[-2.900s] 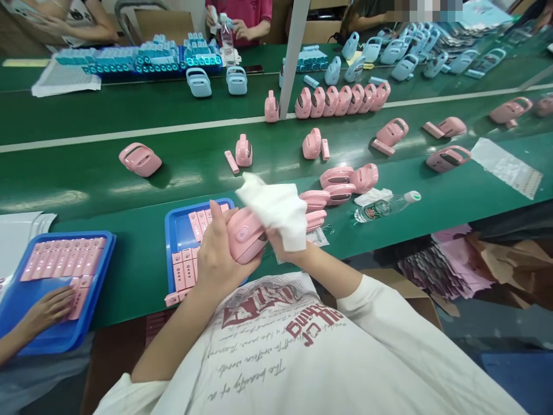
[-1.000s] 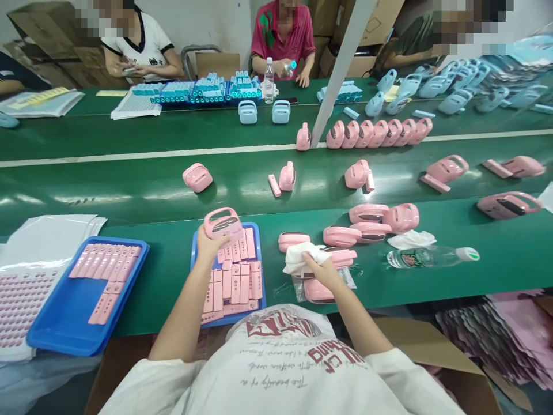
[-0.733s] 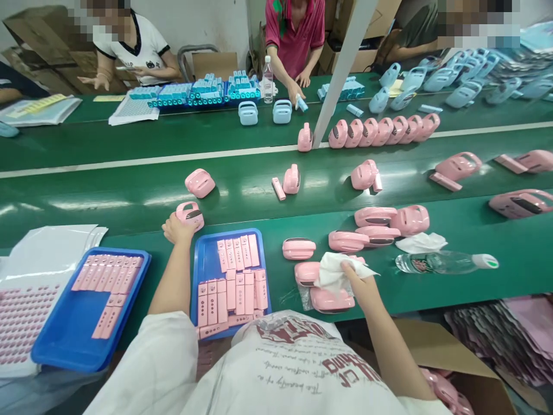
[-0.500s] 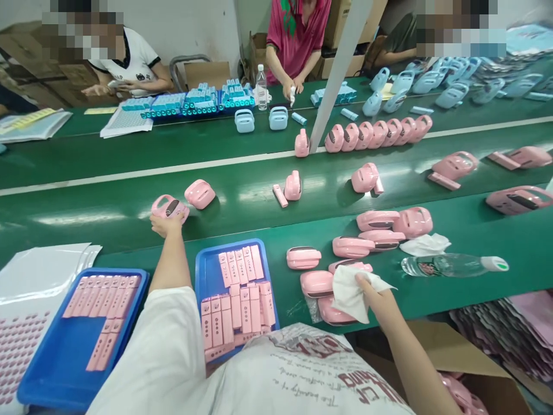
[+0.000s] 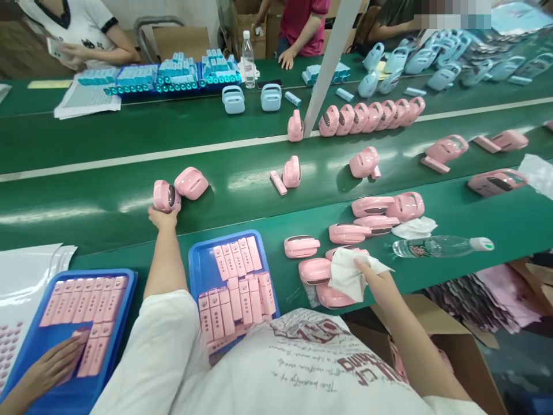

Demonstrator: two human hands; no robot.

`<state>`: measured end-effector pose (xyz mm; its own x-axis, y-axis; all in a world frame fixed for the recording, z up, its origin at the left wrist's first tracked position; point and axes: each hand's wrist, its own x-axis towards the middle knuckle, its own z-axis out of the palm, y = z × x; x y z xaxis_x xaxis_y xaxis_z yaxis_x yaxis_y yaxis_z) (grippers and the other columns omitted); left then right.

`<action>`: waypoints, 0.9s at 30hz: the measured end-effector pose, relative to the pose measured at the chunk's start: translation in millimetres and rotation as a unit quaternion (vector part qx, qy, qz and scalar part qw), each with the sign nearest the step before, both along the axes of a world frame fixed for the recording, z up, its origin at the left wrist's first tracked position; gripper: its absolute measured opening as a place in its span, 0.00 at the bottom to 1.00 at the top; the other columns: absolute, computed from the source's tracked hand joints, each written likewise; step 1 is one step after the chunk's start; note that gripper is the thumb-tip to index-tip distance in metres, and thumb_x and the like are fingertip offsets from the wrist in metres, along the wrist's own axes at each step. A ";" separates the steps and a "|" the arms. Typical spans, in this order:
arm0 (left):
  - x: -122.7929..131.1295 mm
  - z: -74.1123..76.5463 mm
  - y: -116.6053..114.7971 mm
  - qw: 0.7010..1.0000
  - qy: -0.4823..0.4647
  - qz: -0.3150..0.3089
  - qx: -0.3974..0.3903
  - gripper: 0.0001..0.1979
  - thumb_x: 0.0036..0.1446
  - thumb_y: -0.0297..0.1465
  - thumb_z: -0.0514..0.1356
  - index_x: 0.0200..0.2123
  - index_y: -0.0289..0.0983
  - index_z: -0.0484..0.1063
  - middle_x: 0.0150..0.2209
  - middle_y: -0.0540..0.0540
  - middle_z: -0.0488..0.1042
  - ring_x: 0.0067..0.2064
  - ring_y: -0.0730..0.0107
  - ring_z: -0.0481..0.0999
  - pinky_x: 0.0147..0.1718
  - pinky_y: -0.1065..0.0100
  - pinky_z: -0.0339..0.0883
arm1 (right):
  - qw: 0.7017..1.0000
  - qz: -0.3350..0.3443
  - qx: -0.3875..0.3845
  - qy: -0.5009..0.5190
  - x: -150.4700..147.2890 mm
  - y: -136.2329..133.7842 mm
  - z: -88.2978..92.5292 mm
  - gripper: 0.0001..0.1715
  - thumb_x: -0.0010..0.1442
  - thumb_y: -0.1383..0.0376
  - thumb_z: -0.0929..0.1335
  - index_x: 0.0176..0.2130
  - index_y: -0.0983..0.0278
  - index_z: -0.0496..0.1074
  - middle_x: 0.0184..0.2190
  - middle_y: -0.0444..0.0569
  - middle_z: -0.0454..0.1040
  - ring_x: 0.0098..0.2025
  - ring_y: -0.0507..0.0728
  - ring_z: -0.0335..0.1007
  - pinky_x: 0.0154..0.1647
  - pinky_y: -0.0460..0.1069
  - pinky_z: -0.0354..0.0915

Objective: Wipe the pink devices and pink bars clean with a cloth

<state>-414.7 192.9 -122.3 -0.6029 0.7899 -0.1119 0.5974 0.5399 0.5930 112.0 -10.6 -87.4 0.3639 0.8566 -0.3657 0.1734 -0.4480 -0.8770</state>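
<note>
My left hand [image 5: 163, 217] reaches out over the green belt [image 5: 86, 196] and grips a pink handled device [image 5: 164, 196], standing it on the belt against another pink device [image 5: 191, 183]. My right hand [image 5: 375, 278] is closed on a white cloth [image 5: 348, 275] above a few pink devices [image 5: 314, 270] at the near table edge. A blue tray [image 5: 199, 258] of pink rectangular plates [image 5: 239, 287] lies between my arms.
A second blue tray [image 5: 113, 334] of pink plates sits at left, with another person's hand [image 5: 52, 369] on it. A water bottle [image 5: 436, 246], a spare cloth [image 5: 415, 228] and more pink devices [image 5: 384, 206] lie to the right. Blue devices and seated people line the far side. A white post [image 5: 328, 63] rises mid-table.
My left hand carried the wiped pink device from in front of me out to the belt and set it beside another. My right hand dropped with the cloth to the devices at the edge.
</note>
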 end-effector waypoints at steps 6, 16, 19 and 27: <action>54.3 -13.1 -95.6 0.997 -0.031 -0.046 -0.056 0.26 0.48 0.33 0.65 0.49 0.31 0.60 0.51 0.34 0.64 0.58 0.47 0.64 0.57 0.52 0.56 | 0.999 -0.038 0.014 0.008 2.9 -3.4 -4.4 0.33 0.41 0.41 0.72 0.35 0.64 0.77 0.37 0.53 0.80 0.43 0.65 0.74 0.47 0.59 0.69; 108.1 -29.5 -145.2 0.982 -0.102 -0.046 -0.150 0.18 0.38 0.25 0.63 0.37 0.32 0.67 0.38 0.30 0.75 0.47 0.38 0.74 0.47 0.48 0.65 | 0.995 -0.029 0.039 0.081 -5.6 2.0 -4.0 0.32 0.40 0.42 0.73 0.35 0.65 0.76 0.35 0.53 0.79 0.41 0.64 0.75 0.40 0.56 0.71; 102.6 1.4 -146.3 0.988 -0.112 -0.025 -0.105 0.18 0.43 0.28 0.60 0.41 0.31 0.67 0.40 0.32 0.74 0.46 0.41 0.75 0.45 0.50 0.66 | 0.993 -0.048 0.049 0.091 -6.9 -1.0 -0.2 0.33 0.41 0.41 0.72 0.37 0.65 0.76 0.38 0.54 0.79 0.44 0.66 0.75 0.42 0.57 0.72; 177.5 107.8 -200.3 0.905 -0.397 -0.132 0.077 0.25 0.44 0.36 0.57 0.48 0.38 0.64 0.35 0.46 0.72 0.23 0.72 0.68 0.20 0.68 0.64 | 0.980 0.086 0.176 0.038 -69.4 12.4 33.7 0.35 0.55 0.39 0.62 0.42 0.63 0.74 0.44 0.55 0.76 0.54 0.64 0.68 0.63 0.63 0.57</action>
<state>-237.2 -7.4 -14.4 -0.1692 0.9379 -0.3030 0.0466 0.3147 0.9480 42.7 1.7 -53.7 0.1868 0.9807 -0.0579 0.1473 -0.0862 -0.9853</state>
